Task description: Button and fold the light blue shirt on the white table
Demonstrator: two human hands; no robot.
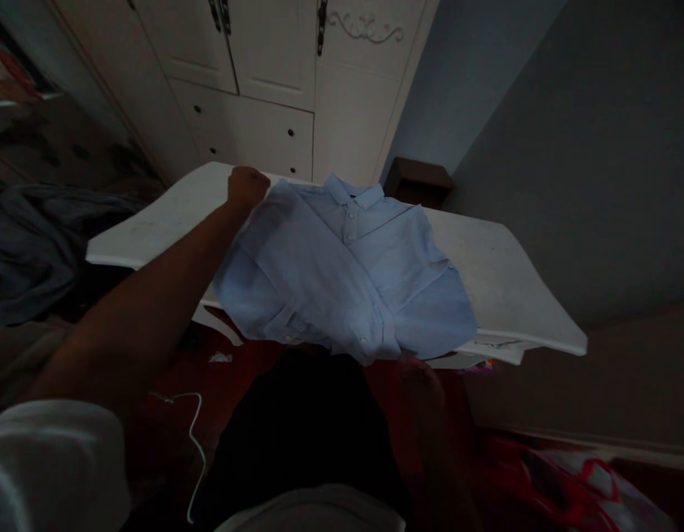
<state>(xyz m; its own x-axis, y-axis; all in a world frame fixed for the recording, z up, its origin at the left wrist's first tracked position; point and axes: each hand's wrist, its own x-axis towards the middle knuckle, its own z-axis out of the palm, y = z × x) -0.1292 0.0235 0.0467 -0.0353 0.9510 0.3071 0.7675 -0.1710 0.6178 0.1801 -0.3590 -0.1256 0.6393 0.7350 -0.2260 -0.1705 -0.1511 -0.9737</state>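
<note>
A light blue button-up shirt lies spread on a white table, its collar at the far edge. One sleeve slants across the front, its cuff at the near hem, which hangs over the table's near edge. My left hand is closed in a fist at the shirt's left shoulder, gripping the cloth at its edge. Low and in shadow, my right hand has its fingers closed on the shirt near the cuff, just beyond the near edge of the table.
The white table stretches to both sides of the shirt. A white wardrobe stands behind it, with a small brown box-like piece beside it. Dark clothes are heaped at left. A white cable lies on the red floor.
</note>
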